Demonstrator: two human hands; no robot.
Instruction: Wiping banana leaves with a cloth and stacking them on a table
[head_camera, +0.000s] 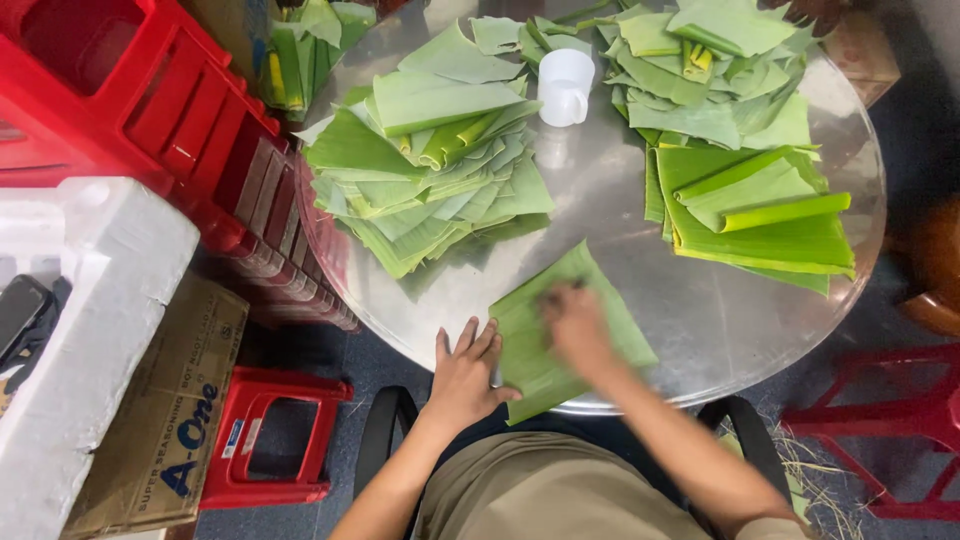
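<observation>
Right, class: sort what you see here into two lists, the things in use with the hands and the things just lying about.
In use:
left hand, flat on the leaf's edge
right hand, blurred, on the leaf
green leaf piece
round metal table

Lying about:
left pile of leaves
right pile of leaves
white cup
red crate
white foam box
cardboard box
red stool

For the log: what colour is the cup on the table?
White; the cup shows clearly in the head view.

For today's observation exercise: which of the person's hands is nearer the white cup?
Right. The right hand lies on the leaf below the white cup; the left hand sits lower, at the table's edge.
</observation>
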